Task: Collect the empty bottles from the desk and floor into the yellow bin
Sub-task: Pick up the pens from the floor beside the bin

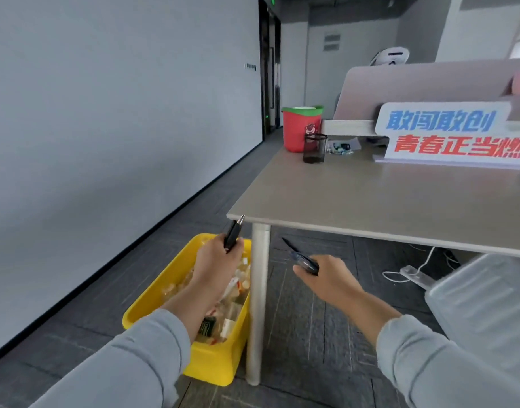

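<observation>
Left hand (216, 257): forearm in a grey sleeve reaching forward over the yellow bin (152, 300); fingers closed around a black pen (233, 233), its silver tip pointing up toward 1 o'clock, just short of the desk (370, 198) corner.

Right hand (329, 276): forearm extended from the 5 o'clock corner, held over the carpet below the desk's near edge; fingers closed around a dark pen (300, 256) whose tip points toward 10 o'clock.

Yellow bin: on the floor at 7 o'clock, its right wall just beside the desk leg (257, 304); holds many empty bottles (232, 285), clear, with white caps and labels.

Desk top: near half bare. At the far edge, 12 o'clock, a black mesh pen holder (314, 148) stands just in front of a red bucket (301, 128); a lettered sign (447, 134) sits at 2 o'clock.

Open room: a carpeted aisle runs between the left wall and the desk, from the bin toward 12 o'clock. Under the desk at 3 o'clock, a power strip (415, 276) with white cable.
</observation>
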`<state>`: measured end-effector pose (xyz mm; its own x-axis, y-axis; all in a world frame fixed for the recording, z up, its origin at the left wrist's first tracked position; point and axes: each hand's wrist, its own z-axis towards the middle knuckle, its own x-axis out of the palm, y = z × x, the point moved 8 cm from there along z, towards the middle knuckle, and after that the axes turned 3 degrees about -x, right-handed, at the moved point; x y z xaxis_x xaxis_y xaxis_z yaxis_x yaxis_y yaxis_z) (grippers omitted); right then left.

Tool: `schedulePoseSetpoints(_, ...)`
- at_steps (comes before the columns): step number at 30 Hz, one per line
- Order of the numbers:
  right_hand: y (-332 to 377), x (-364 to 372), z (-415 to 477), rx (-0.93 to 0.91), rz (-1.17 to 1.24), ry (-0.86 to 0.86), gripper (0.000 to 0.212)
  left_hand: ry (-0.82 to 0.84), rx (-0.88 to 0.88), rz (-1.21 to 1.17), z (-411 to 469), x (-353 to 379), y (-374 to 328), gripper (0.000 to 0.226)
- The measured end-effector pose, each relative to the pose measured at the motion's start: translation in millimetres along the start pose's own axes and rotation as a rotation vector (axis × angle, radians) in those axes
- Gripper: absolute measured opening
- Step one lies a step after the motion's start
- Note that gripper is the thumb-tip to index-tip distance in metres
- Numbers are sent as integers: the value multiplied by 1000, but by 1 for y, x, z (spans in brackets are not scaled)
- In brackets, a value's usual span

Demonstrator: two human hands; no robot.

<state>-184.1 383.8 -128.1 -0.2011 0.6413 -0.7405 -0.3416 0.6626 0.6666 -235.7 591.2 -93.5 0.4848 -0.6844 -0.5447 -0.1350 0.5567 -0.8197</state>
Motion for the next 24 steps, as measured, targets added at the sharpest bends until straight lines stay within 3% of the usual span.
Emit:
schedulePoseSetpoints(9,4,-101,76,12,261,-196,40,-131,229,-31,86,25,-123,41)
schedulePoseSetpoints(16,4,-166,108,69,141,-265,36,-56,334,53,112,40,-195,41)
schedulePoseSetpoints(24,11,-194,150,8,177,-333,31,-101,364,-86,141,43,-214,41)
